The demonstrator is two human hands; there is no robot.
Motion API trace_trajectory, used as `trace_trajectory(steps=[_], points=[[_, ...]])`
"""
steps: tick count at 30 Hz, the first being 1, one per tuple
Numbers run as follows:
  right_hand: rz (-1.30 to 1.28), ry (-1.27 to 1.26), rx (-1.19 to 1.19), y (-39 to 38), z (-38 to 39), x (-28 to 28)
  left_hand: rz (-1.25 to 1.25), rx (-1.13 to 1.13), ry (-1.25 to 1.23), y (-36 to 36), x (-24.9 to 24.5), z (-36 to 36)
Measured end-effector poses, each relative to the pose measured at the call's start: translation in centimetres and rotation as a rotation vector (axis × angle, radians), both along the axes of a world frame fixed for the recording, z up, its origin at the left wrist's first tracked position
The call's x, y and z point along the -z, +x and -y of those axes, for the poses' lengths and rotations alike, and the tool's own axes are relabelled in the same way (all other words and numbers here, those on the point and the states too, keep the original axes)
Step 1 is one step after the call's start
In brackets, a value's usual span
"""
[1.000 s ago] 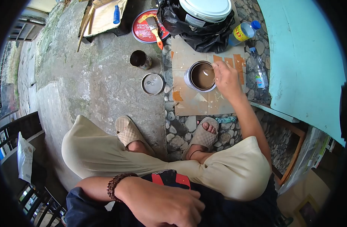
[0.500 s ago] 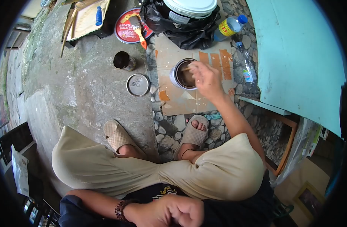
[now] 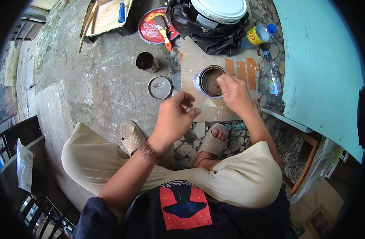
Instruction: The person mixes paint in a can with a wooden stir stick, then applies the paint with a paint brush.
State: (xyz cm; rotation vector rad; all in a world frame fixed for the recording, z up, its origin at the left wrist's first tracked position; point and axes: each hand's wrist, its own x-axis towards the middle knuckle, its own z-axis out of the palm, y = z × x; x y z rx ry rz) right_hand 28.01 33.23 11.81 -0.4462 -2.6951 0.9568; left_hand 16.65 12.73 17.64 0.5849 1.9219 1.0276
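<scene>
My right hand (image 3: 233, 92) is closed in a pinch at the right rim of an open paint can (image 3: 197, 81) holding brownish liquid. A thin stick shows in that pinch in the earlier picture; now it is mostly hidden by the fingers and dips into the can. Left of the can, my left hand (image 3: 174, 117) hangs in the air with its fingers curved and apart, holding nothing. Beyond it a round metal lid (image 3: 160, 87) lies on the concrete, with a smaller dark-stained tin (image 3: 147, 62) behind it.
Cardboard (image 3: 188, 59) lies under the paint can. Behind stands a white-lidded bucket (image 3: 220, 10) in a black plastic bag (image 3: 214, 42). A paintbrush (image 3: 163, 32) rests on a red cookie tin lid (image 3: 146, 34). Two plastic bottles, one yellow-labelled (image 3: 255, 36), one clear (image 3: 273, 75), are at right.
My left hand has risen from my lap and reached forward toward the can, its fingers opening. My right hand remains at the can, slightly lower at its rim. The view has shifted a little.
</scene>
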Motion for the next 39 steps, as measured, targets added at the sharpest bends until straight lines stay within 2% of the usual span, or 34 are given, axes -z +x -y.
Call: trace_trajectory(steps=[2, 4, 5, 6, 8, 9, 10, 11, 12, 17, 20, 22, 23, 24, 26, 28, 30, 31, 32, 34, 38, 39], points=[[0.006, -0.094, -0.037, -1.2, 0.8, -0.1, -0.220, -0.064, 0.019, 0.9, 4.6, -1.7], [-0.145, -0.032, 0.060, -2.1, 0.3, 0.2, -0.235, -0.079, 0.047, 1.4, 7.8, -2.6], [-0.122, 0.032, 0.104, -1.5, -0.5, 0.4, -0.246, -0.093, 0.072, 1.5, 9.0, -2.9], [-0.114, 0.030, 0.107, -0.9, -0.5, 0.1, -0.238, -0.090, 0.070, 1.4, 9.2, -2.9], [0.096, -0.025, 0.079, 0.3, -0.2, -0.8, -0.005, -0.015, 0.117, 1.1, 9.5, -2.9], [0.060, -0.102, 0.027, 0.2, 0.5, -0.7, 0.002, -0.013, 0.119, 1.0, 9.7, -3.1], [0.067, -0.097, 0.032, -0.3, 1.1, -0.8, 0.115, -0.021, 0.169, 1.0, 10.0, -3.4], [0.063, -0.191, 0.019, -1.0, 1.5, -0.9, 0.225, -0.033, 0.220, 1.1, 10.2, -3.6], [0.057, -0.287, 0.004, -1.4, 1.5, -0.9, 0.229, -0.035, 0.223, 1.2, 10.2, -3.8], [0.166, -0.232, -0.045, -1.2, 0.6, -1.2, 0.476, -0.098, 0.329, 1.3, 11.0, -3.5], [0.197, -0.245, -0.158, -1.7, 0.7, -1.3, 0.511, -0.105, 0.333, 1.2, 10.2, -3.6], [-0.046, -0.127, -0.145, -2.6, 0.3, -0.8, 0.512, -0.117, 0.323, 1.5, 10.6, -3.8], [-0.068, -0.003, -0.095, -2.2, -0.6, -0.1, 0.506, -0.125, 0.315, 1.7, 10.8, -3.9], [-0.067, 0.001, -0.096, -1.7, -1.1, -0.5, 0.507, -0.124, 0.320, 1.7, 10.6, -3.9], [0.165, 0.013, 0.077, -0.7, -1.5, -1.3, 0.546, -0.153, 0.350, 1.6, 10.1, -4.0], [0.185, 0.001, 0.013, -0.3, -0.6, -1.2, 0.582, -0.145, 0.354, 1.5, 10.2, -3.8], [0.154, -0.265, -0.124, -1.2, 0.8, -1.1, 0.615, -0.134, 0.361, 1.5, 10.3, -4.0], [0.023, -0.253, -0.121, -1.8, 0.7, -0.4, 0.606, -0.141, 0.355, 1.8, 10.3, -4.1], [0.023, -0.253, -0.120, -1.8, 0.3, -0.3, 0.595, -0.149, 0.350, 2.0, 10.3, -4.1], [0.016, -0.009, 0.024, -1.8, -0.6, -0.3, 0.626, -0.162, 0.354, 2.0, 10.2, -4.2], [0.175, -0.121, -0.139, -0.7, 0.4, -1.1, 0.678, -0.182, 0.396, 1.8, 10.7, -4.1], [0.182, -0.220, -0.122, -1.3, 0.7, -1.1, 0.680, -0.173, 0.380, 1.8, 10.5, -4.1]])
